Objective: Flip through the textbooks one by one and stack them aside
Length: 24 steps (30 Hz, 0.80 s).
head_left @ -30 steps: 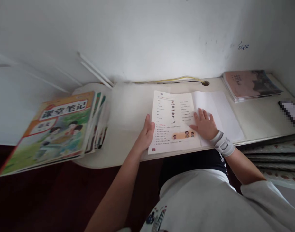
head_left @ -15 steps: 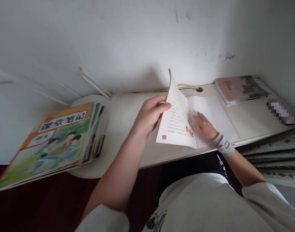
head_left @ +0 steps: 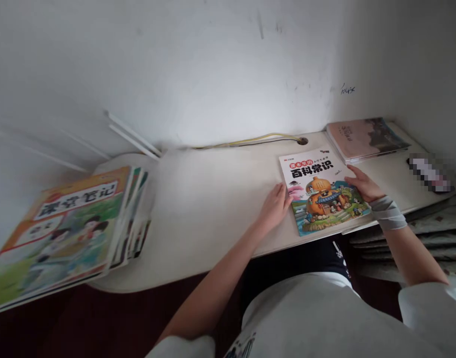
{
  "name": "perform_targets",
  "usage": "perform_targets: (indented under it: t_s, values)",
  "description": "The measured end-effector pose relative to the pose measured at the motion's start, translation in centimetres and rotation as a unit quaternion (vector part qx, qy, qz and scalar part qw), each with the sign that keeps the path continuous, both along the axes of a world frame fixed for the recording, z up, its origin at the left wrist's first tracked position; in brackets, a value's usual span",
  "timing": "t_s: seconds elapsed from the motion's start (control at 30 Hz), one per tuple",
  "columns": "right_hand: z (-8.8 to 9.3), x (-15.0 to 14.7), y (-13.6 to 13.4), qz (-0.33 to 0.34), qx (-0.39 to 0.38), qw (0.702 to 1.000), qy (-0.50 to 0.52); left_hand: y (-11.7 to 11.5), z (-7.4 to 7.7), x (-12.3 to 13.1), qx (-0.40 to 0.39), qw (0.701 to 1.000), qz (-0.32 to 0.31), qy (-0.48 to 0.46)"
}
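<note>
A thin picture book [head_left: 319, 191] lies closed on the white desk [head_left: 213, 194], its colourful cover with bold black characters facing up. My left hand [head_left: 275, 206] rests with fingers stretched against the book's left edge. My right hand [head_left: 364, 183], with a grey band on its wrist, lies with fingers extended on the book's right edge. Neither hand grips anything.
A stack of colourful workbooks [head_left: 63, 228] sits at the desk's left end, overhanging the edge. A pink-covered pile of books [head_left: 365, 135] lies at the back right. A yellow cable [head_left: 250, 140] runs along the wall to a hole. A blurred object [head_left: 431, 171] lies far right.
The book was open; my left hand lifted the left pages and swung them over to the right, closing it. Now the cover shows and both hands rest at its edges.
</note>
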State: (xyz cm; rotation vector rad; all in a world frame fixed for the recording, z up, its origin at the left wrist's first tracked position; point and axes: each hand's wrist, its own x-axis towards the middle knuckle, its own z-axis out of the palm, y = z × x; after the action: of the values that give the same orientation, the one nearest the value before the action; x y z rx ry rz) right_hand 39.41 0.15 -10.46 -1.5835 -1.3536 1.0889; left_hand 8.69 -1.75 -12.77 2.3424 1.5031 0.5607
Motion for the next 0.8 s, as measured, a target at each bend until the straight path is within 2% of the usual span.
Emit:
perform_targets:
  t_s: [0.1,0.2,0.47,0.6,0.8]
  values:
    - [-1.2,-0.2,0.2,0.042,0.058,0.988,-0.134,-0.7,-1.5,0.0,0.027,0.997,0.010,0.078]
    - [-1.4,-0.5,0.3,0.057,0.080,0.963,-0.252,-1.0,-1.4,0.3,0.037,0.993,0.004,0.114]
    - [-1.0,0.8,0.3,0.048,0.098,0.938,-0.329,-1.1,-1.1,0.3,0.058,0.988,0.002,0.142]
    - [-1.0,2.1,0.3,0.014,0.085,0.921,-0.381,-1.1,-1.0,0.4,0.058,0.987,0.002,0.147]
    - [-1.6,2.6,-0.4,0.061,0.122,0.871,-0.471,-1.0,-0.8,0.3,0.057,0.988,0.003,0.147]
